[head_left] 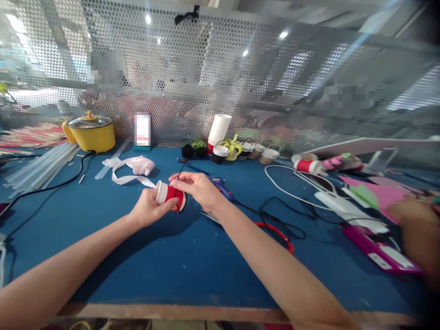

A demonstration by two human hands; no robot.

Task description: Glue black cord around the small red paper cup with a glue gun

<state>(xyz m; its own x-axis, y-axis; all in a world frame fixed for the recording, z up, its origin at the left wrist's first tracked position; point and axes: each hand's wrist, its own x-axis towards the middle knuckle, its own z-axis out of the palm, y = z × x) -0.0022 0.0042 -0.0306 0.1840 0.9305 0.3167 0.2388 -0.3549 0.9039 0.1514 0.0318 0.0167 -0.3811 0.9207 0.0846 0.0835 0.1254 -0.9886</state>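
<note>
My left hand is wrapped round a small red and white paper cup, which lies tilted on its side above the blue table. A black cord runs round the cup near its base, and a loose end sticks up. My right hand pinches at the cord by the cup's upper side, its fingertips touching or very near the red band. A white ribbon trails behind the cup to a pale crumpled bundle. Just right of my right hand lies a blue glue gun, partly hidden by my wrist.
A yellow electric pot and clear glue sticks lie left. Along the perforated screen stand a phone, stacked white cups and several small handled cups. Cables and a purple power strip lie right, near another person's blurred arm.
</note>
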